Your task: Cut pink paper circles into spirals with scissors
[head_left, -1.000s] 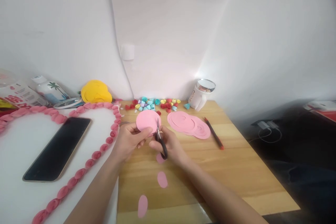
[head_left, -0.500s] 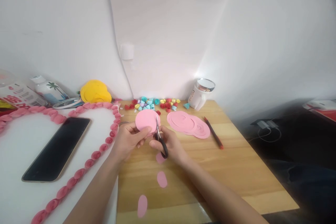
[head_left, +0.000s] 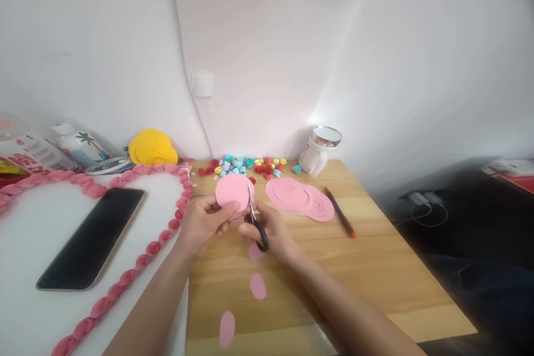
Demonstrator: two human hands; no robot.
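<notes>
L hand (head_left: 204, 219) pinches pink disc (head_left: 230, 192), thumb on near edge, a few fingertips hidden behind; disc held above desk (head_left: 387, 267), approx mid-view. R hand (head_left: 271, 231) grips scissors (head_left: 252, 212), blades nearly together, overlapping disc at its 3 o'clock; can't tell if they're cutting. Clock below centred on disc. White mug (head_left: 316, 153) w/ shiny rim at 2, contents n/a (can't make out). Palm-print bottle (head_left: 85, 143) at 10, tilted, contents hidden by print; other bottle (head_left: 33, 150) further out, cut off by L edge, red lettering. Pink disc pile (head_left: 292, 194) + dark pen (head_left: 340, 212) at 3. Coloured paper rolls (head_left: 236, 166) at 12, too small to count. Small pink oval (head_left: 255, 253) at 5, partly hidden by R hand/scissors. Rose-edged board (head_left: 41, 211) at 8–9, cut off L
</notes>
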